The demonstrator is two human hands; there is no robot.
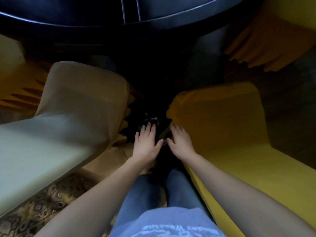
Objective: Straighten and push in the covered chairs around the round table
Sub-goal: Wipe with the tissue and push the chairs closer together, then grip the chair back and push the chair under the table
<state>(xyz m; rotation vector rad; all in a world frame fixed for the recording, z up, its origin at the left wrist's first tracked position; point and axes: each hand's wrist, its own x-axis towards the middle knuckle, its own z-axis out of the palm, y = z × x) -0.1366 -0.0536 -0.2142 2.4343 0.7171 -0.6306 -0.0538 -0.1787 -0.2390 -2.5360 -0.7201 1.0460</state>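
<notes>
Hands: left hand (147,142) and right hand (181,142) are flat, open and empty.
Why: they reach between the cream chair (77,108) and yellow chair (222,127), maybe to push.

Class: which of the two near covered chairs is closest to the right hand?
The yellow-covered chair, beside the right hand; the cream-covered chair stands across the gap.

I have just the one head camera, worn up high and tilted steeply down, facing the dark round worktop (188,7), whose rim arcs across the top of frame. It sits close in: nearer than the worktop, the left hand (147,142) and right hand (181,142) reach out at mid-frame, and the wearer's own legs (140,194) fill the bottom edge. The wide lens bows the edges.
</notes>
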